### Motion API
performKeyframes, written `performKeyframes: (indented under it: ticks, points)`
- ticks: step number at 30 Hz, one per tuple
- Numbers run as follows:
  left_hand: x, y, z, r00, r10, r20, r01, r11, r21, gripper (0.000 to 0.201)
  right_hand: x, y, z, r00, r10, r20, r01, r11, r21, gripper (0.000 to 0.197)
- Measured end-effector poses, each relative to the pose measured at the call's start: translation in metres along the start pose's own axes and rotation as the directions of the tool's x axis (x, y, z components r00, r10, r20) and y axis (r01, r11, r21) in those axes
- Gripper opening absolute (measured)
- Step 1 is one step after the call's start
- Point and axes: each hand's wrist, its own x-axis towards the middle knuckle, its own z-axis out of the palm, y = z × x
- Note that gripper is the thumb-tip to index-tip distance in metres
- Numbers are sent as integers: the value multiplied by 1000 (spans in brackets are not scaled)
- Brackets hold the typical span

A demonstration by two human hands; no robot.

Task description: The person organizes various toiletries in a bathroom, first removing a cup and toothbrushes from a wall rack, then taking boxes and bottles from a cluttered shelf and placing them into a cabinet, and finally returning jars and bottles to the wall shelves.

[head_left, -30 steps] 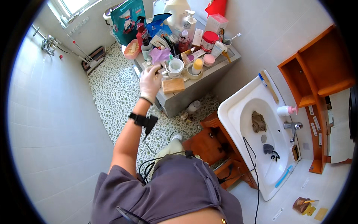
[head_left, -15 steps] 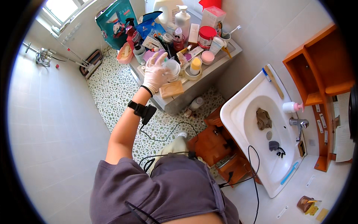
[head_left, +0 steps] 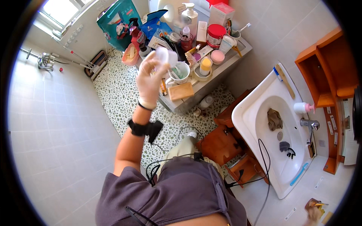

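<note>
My left hand [head_left: 149, 81], in a thin whitish glove, grips a translucent white plastic tub [head_left: 166, 56] between thumb and fingers. It holds the tub raised over a white mug [head_left: 178, 72] on the grey cabinet top. Slim tubes or sticks stand in the mug. Just in front of the mug lies a tan rectangular block [head_left: 181, 91]; to its right, a yellow-topped jar [head_left: 205, 66] sits inside a roll of tape [head_left: 202, 76]. A smeared pale shape [head_left: 313, 216] at the lower right edge may be my right hand; its fingers cannot be made out.
Bottles, a red-lidded jar [head_left: 216, 36], boxes and pouches crowd the cabinet [head_left: 222, 67]. A white washbasin [head_left: 245, 109] with a dark cloth [head_left: 275, 119] in it stands at the right, below orange shelves [head_left: 320, 67]. Black cables [head_left: 264, 165] hang near my body.
My left hand has lifted the translucent tub up and left, uncovering the white mug. The blurred pale shape has appeared at the lower right. The view has shifted slightly.
</note>
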Motion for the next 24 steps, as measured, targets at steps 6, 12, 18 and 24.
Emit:
performKeyframes:
  ticks: [6, 12, 18, 24]
  points:
    - [-111, 71, 85, 798, 362, 482, -258, 928, -269, 50, -82, -2, 214, 516, 185, 836, -784, 495, 374, 95]
    - [-131, 84, 102, 444, 402, 801, -278, 911, -304, 85, -109, 16, 254, 279, 192, 941, -960, 49, 275, 75]
    - [-30, 2, 76, 918, 383, 104, -393, 841, 372, 51, -100, 79, 133, 332, 251, 909, -940, 167, 298, 63]
    - [50, -79, 34, 938, -142, 317, -13, 897, 441, 31, -205, 161, 16, -21, 711, 703, -947, 212, -243, 55]
